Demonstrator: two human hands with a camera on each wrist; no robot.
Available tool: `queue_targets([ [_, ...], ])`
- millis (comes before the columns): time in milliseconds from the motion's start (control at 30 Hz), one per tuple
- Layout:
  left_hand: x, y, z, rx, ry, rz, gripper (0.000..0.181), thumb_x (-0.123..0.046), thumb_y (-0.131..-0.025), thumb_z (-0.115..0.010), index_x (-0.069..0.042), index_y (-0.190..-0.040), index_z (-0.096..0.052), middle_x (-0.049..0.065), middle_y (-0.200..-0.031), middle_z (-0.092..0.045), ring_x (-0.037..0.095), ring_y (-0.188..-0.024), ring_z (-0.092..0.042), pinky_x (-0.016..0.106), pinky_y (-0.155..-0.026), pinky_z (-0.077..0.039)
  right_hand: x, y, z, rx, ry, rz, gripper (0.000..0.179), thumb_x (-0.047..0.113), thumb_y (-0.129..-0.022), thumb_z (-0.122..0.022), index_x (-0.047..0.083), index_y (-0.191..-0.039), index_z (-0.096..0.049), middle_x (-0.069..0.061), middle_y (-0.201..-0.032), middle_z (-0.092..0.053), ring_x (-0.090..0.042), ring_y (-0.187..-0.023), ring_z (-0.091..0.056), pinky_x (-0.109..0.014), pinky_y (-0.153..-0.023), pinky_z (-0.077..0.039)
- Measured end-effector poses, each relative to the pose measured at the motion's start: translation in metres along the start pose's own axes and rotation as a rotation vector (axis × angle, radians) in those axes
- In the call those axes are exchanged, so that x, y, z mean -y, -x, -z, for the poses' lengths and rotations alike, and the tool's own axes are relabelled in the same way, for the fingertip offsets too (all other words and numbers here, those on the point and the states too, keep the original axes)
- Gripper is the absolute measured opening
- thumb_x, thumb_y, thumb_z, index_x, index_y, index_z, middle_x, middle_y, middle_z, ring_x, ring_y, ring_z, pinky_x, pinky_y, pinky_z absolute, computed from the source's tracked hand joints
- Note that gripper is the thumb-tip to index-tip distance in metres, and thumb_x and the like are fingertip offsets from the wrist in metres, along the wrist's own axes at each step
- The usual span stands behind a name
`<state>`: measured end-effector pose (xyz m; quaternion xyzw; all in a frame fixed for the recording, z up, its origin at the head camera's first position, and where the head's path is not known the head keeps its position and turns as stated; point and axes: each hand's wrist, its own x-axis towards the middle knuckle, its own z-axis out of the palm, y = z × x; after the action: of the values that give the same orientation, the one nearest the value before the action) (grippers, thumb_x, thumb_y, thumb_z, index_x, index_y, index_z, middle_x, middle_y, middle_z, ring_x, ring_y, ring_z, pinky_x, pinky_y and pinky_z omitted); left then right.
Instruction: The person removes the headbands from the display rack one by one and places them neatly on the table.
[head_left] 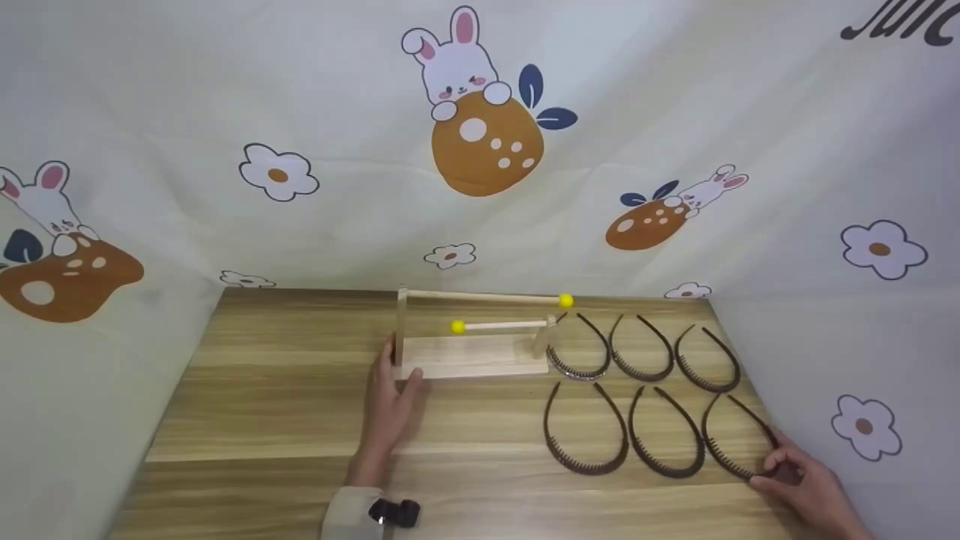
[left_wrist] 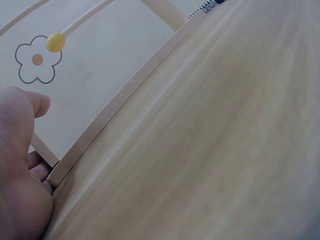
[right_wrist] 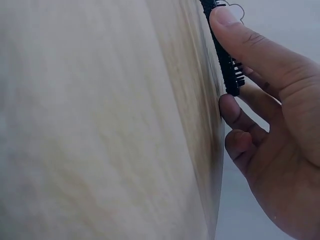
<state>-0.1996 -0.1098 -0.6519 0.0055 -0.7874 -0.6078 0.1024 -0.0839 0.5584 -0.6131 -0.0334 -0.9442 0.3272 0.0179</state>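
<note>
My left hand [head_left: 391, 401] holds the left end of a pale wooden rack [head_left: 472, 358], which has two horizontal rods tipped with yellow balls. In the left wrist view, the thumb [left_wrist: 41, 105] stands over the base while the other fingers wrap behind the upright. At the front right, my right hand [head_left: 806, 480] pinches a dark toothed headband [head_left: 731, 454] by its curved lower right side. The right wrist view has the thumb pressed to the headband [right_wrist: 227, 65], with fingers behind and below it.
More dark headbands lie in two rows right of the rack, including a front-row headband [head_left: 589, 469] and a back-row headband [head_left: 641, 375]. A printed cloth [head_left: 337, 225] rises behind and beside the wood-grain table [head_left: 262, 435]. A black strap [head_left: 394, 513] circles the left wrist.
</note>
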Motion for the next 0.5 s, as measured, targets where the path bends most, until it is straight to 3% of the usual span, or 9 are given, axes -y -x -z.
queue_targets([
  [67, 0.000, 0.000, 0.000, 0.003, -0.001, -0.002, 0.076, -0.024, -0.115, -0.062, -0.007, -0.177, -0.021, 0.023, -0.180, -0.026, 0.046, -0.164, -0.028, 0.066, -0.135, -0.022, 0.000, 0.002, 0.001, 0.013, 0.005, 0.010, 0.031, 0.008, -0.081, -0.097, 0.008, -0.097, -0.071, -0.045, -0.151, -0.054, 0.008, -0.112, -0.051, -0.001, -0.092, -0.034],
  [100, 0.000, 0.000, 0.000, 0.003, 0.001, -0.004, 0.076, -0.024, -0.114, -0.062, -0.007, -0.176, -0.021, 0.023, -0.179, -0.027, 0.046, -0.164, -0.028, 0.066, -0.135, -0.022, 0.000, 0.002, 0.001, 0.027, 0.001, 0.016, 0.031, 0.007, -0.082, -0.096, 0.007, -0.100, -0.071, -0.046, -0.152, -0.052, 0.001, -0.124, -0.055, 0.001, -0.097, -0.032],
  [167, 0.001, 0.000, 0.000, 0.003, 0.006, -0.008, 0.076, -0.024, -0.114, -0.063, -0.007, -0.176, -0.022, 0.023, -0.179, -0.027, 0.046, -0.164, -0.029, 0.066, -0.135, -0.022, 0.001, 0.002, 0.002, 0.060, -0.013, 0.001, 0.032, 0.008, -0.083, -0.095, 0.005, -0.104, -0.071, -0.047, -0.156, -0.046, -0.025, -0.145, -0.055, 0.005, -0.103, -0.024],
  [233, 0.001, 0.000, -0.001, 0.003, 0.008, -0.010, 0.076, -0.024, -0.114, -0.063, -0.008, -0.176, -0.022, 0.023, -0.179, -0.028, 0.046, -0.163, -0.029, 0.067, -0.134, -0.021, 0.003, 0.001, 0.005, 0.096, -0.023, -0.026, 0.036, 0.009, -0.084, -0.095, 0.002, -0.110, -0.071, -0.050, -0.163, -0.032, -0.051, -0.158, -0.037, 0.009, -0.099, -0.011],
  [300, 0.001, -0.001, -0.001, 0.002, 0.006, -0.008, 0.076, -0.025, -0.114, -0.063, -0.008, -0.176, -0.023, 0.023, -0.179, -0.028, 0.046, -0.163, -0.030, 0.067, -0.134, -0.022, 0.005, 0.000, 0.007, 0.116, -0.010, -0.047, 0.045, 0.012, -0.084, -0.096, -0.001, -0.119, -0.070, -0.050, -0.165, -0.028, -0.069, -0.149, -0.033, 0.008, -0.099, -0.015],
  [367, 0.001, -0.001, -0.001, 0.001, -0.001, -0.004, 0.077, -0.025, -0.114, -0.064, -0.009, -0.176, -0.023, 0.023, -0.179, -0.028, 0.046, -0.163, -0.030, 0.067, -0.134, -0.022, 0.007, 0.001, 0.007, 0.114, 0.031, -0.068, 0.062, 0.017, -0.082, -0.099, -0.001, -0.132, -0.068, -0.045, -0.165, -0.035, -0.061, -0.141, -0.047, -0.001, -0.100, -0.032],
  [433, 0.001, -0.001, -0.001, 0.003, 0.000, 0.001, 0.077, -0.025, -0.113, -0.064, -0.009, -0.177, -0.022, 0.023, -0.179, -0.027, 0.046, -0.164, -0.029, 0.067, -0.134, -0.021, 0.008, 0.001, 0.008, 0.103, 0.081, -0.070, 0.081, 0.022, -0.081, -0.100, -0.001, -0.147, -0.061, -0.042, -0.162, -0.043, -0.049, -0.125, -0.055, -0.014, -0.092, -0.042],
  [500, 0.001, -0.001, -0.001, 0.005, 0.000, 0.004, 0.077, -0.024, -0.114, -0.064, -0.008, -0.177, -0.022, 0.023, -0.180, -0.026, 0.046, -0.164, -0.028, 0.067, -0.134, -0.021, 0.010, 0.001, 0.007, 0.085, 0.101, -0.052, 0.097, 0.023, -0.080, -0.101, -0.004, -0.158, -0.050, -0.040, -0.159, -0.046, -0.046, -0.123, -0.054, -0.032, -0.101, -0.050],
])
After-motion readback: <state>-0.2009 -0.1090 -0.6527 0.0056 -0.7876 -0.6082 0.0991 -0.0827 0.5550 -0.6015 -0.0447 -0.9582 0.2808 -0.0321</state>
